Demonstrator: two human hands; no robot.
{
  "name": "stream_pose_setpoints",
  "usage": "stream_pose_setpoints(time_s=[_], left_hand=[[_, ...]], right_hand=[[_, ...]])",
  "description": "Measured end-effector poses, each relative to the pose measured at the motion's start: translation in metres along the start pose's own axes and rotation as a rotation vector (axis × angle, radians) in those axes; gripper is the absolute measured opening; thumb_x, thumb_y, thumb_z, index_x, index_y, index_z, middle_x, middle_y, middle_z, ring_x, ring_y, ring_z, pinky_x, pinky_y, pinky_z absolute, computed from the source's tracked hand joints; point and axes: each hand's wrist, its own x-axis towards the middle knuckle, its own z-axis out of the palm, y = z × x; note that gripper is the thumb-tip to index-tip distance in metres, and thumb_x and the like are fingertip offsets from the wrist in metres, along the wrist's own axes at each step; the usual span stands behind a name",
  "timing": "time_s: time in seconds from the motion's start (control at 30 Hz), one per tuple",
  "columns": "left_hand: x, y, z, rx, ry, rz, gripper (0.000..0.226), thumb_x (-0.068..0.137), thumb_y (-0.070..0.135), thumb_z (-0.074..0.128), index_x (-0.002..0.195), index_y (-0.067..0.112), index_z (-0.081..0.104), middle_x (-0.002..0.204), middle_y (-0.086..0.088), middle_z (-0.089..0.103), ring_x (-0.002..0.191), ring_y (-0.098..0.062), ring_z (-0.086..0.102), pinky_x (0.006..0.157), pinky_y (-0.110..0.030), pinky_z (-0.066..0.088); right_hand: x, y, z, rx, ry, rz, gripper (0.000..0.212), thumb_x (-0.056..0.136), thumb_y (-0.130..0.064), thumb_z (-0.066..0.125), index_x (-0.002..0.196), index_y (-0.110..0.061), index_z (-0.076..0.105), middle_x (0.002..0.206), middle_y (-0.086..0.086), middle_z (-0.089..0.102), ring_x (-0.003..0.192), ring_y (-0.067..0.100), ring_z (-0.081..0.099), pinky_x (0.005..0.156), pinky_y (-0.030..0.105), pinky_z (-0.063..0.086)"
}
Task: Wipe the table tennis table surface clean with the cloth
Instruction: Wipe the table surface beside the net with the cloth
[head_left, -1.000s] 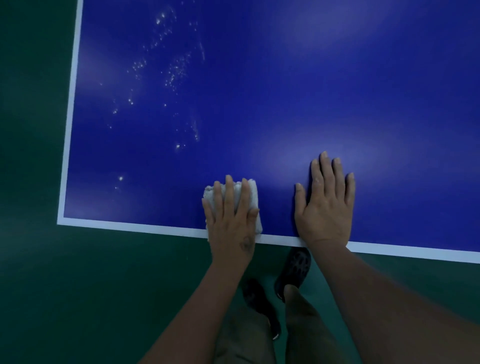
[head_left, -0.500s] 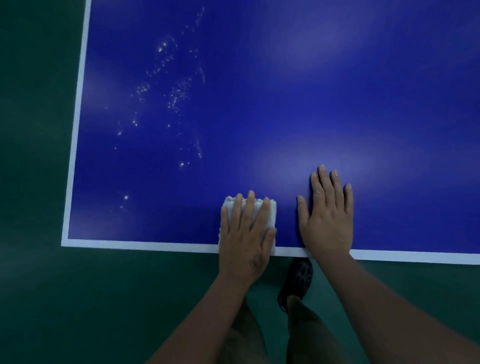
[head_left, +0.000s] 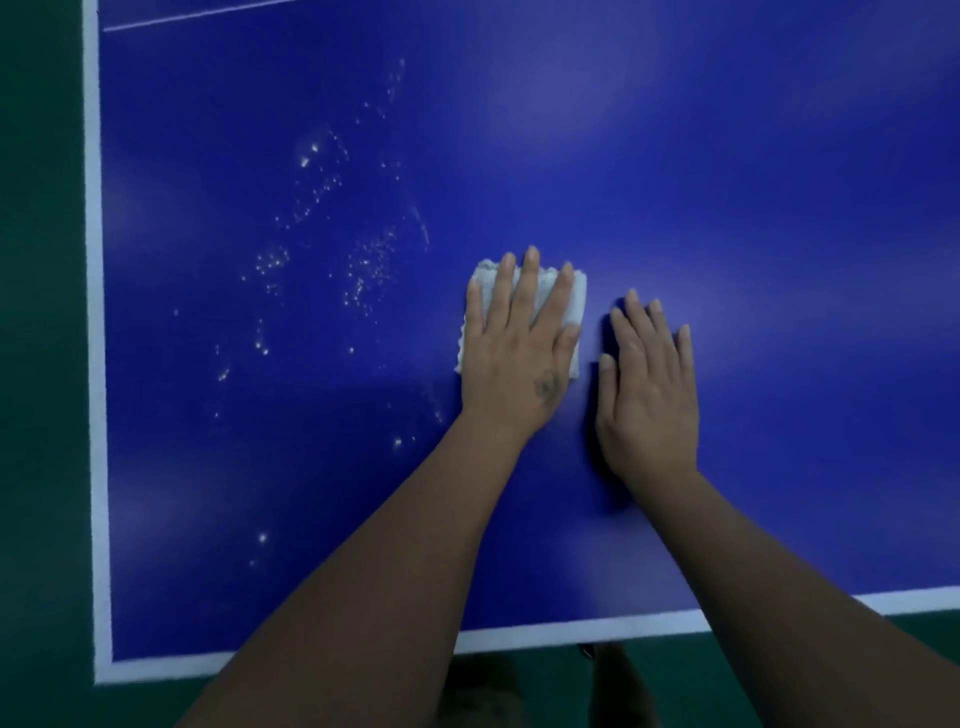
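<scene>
Your left hand presses flat, fingers straight, on the folded white cloth; your right hand rests open beside it on the tabletop. Mid-wipe: sweep next toward the droplets left of that hand.

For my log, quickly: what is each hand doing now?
Left hand: open, pressing flat on the cloth.
Right hand: open, flat on the table.

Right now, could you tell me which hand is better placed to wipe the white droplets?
Left. The left hand already presses the folded white cloth beside the droplets; the right hand lies flat, farther away.
</scene>
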Motion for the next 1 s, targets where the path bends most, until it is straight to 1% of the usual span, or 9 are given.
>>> stream_pose_setpoints(time_s=[0.17, 0.27, 0.37, 0.53, 0.6, 0.73, 0.83, 0.93, 1.0], left_hand=[[0.083, -0.041, -0.006, 0.011, 0.025, 0.033, 0.063, 0.114, 0.051, 0.014, 0.171, 0.026, 0.007, 0.178, -0.01, 0.004, 0.165, -0.032, 0.0, 0.13, -0.059, 0.005], [0.123, -0.057, -0.01, 0.019, 0.021, 0.04, 0.063, 0.112, 0.051, 0.009, 0.171, 0.028, 0.005, 0.178, -0.009, 0.002, 0.165, -0.031, -0.002, 0.13, -0.059, 0.003], [0.156, -0.069, -0.012, 0.024, 0.021, 0.074, 0.063, 0.111, 0.05, 0.005, 0.171, 0.029, 0.007, 0.178, -0.009, 0.002, 0.165, -0.03, -0.001, 0.13, -0.059, 0.003], [0.217, -0.087, -0.018, -0.026, 0.063, 0.106, 0.065, 0.11, 0.054, 0.015, 0.169, 0.028, 0.026, 0.176, -0.009, 0.019, 0.164, -0.032, 0.013, 0.129, -0.06, 0.006], [0.247, -0.099, -0.025, -0.025, 0.058, 0.112, 0.065, 0.11, 0.055, 0.015, 0.168, 0.029, 0.026, 0.176, -0.008, 0.019, 0.164, -0.031, 0.012, 0.129, -0.061, 0.004], [0.306, -0.137, -0.041, -0.028, -0.023, 0.012, 0.068, 0.108, 0.058, 0.009, 0.17, 0.03, 0.013, 0.178, -0.007, 0.009, 0.165, -0.031, 0.002, 0.13, -0.061, -0.003], [0.331, -0.178, -0.052, -0.046, 0.005, -0.094, 0.069, 0.109, 0.058, 0.009, 0.17, 0.029, 0.014, 0.178, -0.009, 0.01, 0.164, -0.033, 0.002, 0.13, -0.061, -0.002], [0.318, -0.203, -0.053, -0.041, 0.015, -0.2, 0.069, 0.109, 0.058, 0.009, 0.171, 0.027, 0.013, 0.178, -0.009, 0.008, 0.164, -0.033, 0.0, 0.13, -0.06, 0.0], [0.281, -0.2, -0.052, -0.043, 0.025, -0.271, 0.067, 0.11, 0.056, 0.009, 0.171, 0.028, 0.011, 0.178, -0.009, 0.007, 0.165, -0.032, 0.0, 0.13, -0.06, 0.001]], right_hand=[[0.092, -0.037, 0.044, 0.022, 0.048, 0.081, 0.047, 0.113, -0.02, 0.036, 0.155, -0.003, 0.05, 0.168, 0.011, 0.041, 0.16, 0.031, 0.03, 0.133, 0.048, 0.011], [0.132, -0.052, 0.061, 0.007, 0.041, 0.152, 0.051, 0.112, -0.024, 0.031, 0.158, -0.005, 0.046, 0.17, 0.009, 0.038, 0.162, 0.028, 0.026, 0.134, 0.047, 0.011], [0.141, -0.054, 0.069, -0.063, 0.018, 0.155, 0.056, 0.11, -0.023, 0.032, 0.162, -0.005, 0.039, 0.174, 0.008, 0.031, 0.163, 0.027, 0.02, 0.134, 0.048, 0.009], [0.141, -0.055, 0.068, -0.095, 0.05, 0.147, 0.059, 0.102, -0.017, 0.04, 0.16, -0.005, 0.043, 0.173, 0.008, 0.033, 0.162, 0.029, 0.025, 0.133, 0.051, 0.015], [0.143, -0.056, 0.068, -0.096, 0.056, 0.142, 0.057, 0.104, -0.017, 0.042, 0.16, -0.006, 0.044, 0.172, 0.008, 0.034, 0.162, 0.028, 0.025, 0.132, 0.052, 0.017], [0.143, -0.057, 0.069, -0.101, 0.064, 0.142, 0.056, 0.104, -0.014, 0.044, 0.16, -0.006, 0.045, 0.172, 0.006, 0.034, 0.163, 0.027, 0.024, 0.131, 0.055, 0.02], [0.144, -0.058, 0.069, -0.109, 0.064, 0.142, 0.056, 0.104, -0.013, 0.045, 0.16, -0.006, 0.045, 0.172, 0.007, 0.034, 0.163, 0.027, 0.024, 0.131, 0.056, 0.02], [0.145, -0.057, 0.068, -0.111, 0.064, 0.146, 0.055, 0.104, -0.014, 0.045, 0.159, -0.006, 0.046, 0.172, 0.007, 0.035, 0.162, 0.027, 0.025, 0.131, 0.056, 0.02], [0.145, -0.057, 0.068, -0.111, 0.055, 0.147, 0.055, 0.105, -0.014, 0.044, 0.159, -0.005, 0.047, 0.172, 0.007, 0.035, 0.162, 0.027, 0.025, 0.131, 0.056, 0.02]])
